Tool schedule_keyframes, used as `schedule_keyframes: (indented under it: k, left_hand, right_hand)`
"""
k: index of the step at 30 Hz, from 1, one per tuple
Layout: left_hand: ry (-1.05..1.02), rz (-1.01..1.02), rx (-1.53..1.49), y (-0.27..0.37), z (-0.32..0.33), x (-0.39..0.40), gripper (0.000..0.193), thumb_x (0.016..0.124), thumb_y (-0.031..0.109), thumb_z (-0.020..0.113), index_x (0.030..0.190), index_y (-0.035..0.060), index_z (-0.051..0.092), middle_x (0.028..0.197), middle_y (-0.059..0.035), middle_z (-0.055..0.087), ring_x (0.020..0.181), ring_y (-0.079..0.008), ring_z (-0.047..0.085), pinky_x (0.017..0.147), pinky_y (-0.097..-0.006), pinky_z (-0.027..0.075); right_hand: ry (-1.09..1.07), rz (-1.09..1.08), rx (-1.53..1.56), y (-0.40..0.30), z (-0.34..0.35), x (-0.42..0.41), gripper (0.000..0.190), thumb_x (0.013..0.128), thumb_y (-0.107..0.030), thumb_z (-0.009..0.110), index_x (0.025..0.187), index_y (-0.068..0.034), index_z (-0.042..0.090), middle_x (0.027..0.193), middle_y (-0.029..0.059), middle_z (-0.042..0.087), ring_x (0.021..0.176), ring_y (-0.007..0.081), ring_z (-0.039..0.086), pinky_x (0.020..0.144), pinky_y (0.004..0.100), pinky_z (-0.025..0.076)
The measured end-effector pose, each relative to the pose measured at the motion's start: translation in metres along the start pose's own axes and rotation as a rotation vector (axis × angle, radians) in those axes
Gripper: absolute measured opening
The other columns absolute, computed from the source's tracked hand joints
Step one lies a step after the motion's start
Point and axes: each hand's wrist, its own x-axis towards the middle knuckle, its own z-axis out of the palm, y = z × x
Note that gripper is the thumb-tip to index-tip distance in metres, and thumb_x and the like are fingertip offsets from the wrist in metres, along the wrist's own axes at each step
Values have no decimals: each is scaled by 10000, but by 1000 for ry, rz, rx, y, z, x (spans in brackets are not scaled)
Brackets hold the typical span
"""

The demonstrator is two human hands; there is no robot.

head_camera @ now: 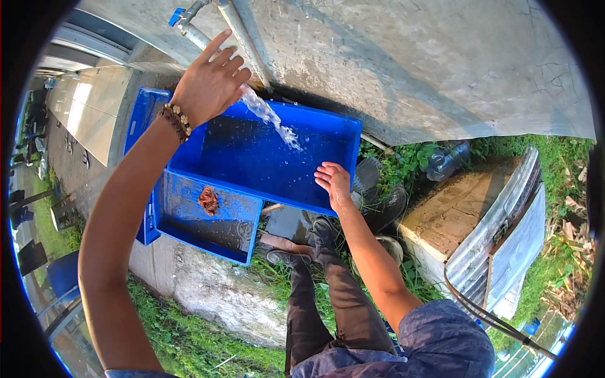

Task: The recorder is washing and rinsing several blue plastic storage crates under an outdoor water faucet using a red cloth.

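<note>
My left hand [211,80], with beaded bracelets at the wrist, is raised over the mouth of a metal pipe and its fingers are spread. Beside it a stream of water [267,113] shoots into a large blue plastic crate [264,191], where shallow water lies. My right hand [334,182] hovers over the crate's right end with nothing in it, fingers slightly curled. A smaller blue tray [257,227] adjoins the crate at the lower left, holding shallow water and a crumpled reddish-brown rag or similar piece [208,201]. The pipe's mouth is hidden by my left hand.
A blue-handled tap valve [177,17] sits on the pipe by the concrete wall [401,71]. Another blue crate [156,97] stands at the left. At the right are a foam-like box [453,208], corrugated sheets [491,222] and a clear plastic bottle [446,160] among plants.
</note>
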Motion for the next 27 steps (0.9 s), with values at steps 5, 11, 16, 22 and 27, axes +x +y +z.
schedule_keyframes:
  k: [5,11,16,22,27]
  left_hand:
    - [-249,147,40,-12,2,13,251,883,355,565,905,110,614,900,-42,604,969,-175,553,920,-356,403]
    - [-261,166,140,-19,15,23,246,879,340,569,915,98,595,825,-21,611,844,-179,574,839,-326,408]
    - [-190,116,135,-7,18,25,253,880,345,566,886,93,577,812,-22,600,847,-170,568,814,-322,402]
    - [-196,41,151,-1,20,31,230,870,331,565,856,101,569,791,-23,591,840,-161,563,793,-322,407]
    - [-198,3,157,3,24,31,203,858,308,567,847,105,572,792,-16,593,833,-157,561,777,-321,412]
  right_hand:
    - [-9,78,38,0,13,-8,304,931,-206,466,1100,25,567,1023,173,628,904,257,644,797,370,532]
    - [9,69,-39,14,4,-23,278,943,-203,453,1105,-11,573,1002,146,634,868,239,646,750,352,514]
    - [44,39,-83,28,-13,-35,268,953,-201,422,1117,-39,558,998,145,629,857,246,644,744,358,514]
    - [19,-49,-118,38,-20,-43,295,953,-187,380,1167,-43,523,1042,150,602,866,241,635,731,349,515]
    - [46,-183,-248,40,-21,-43,329,919,-217,441,1186,-36,505,1026,132,588,876,217,602,728,342,512]
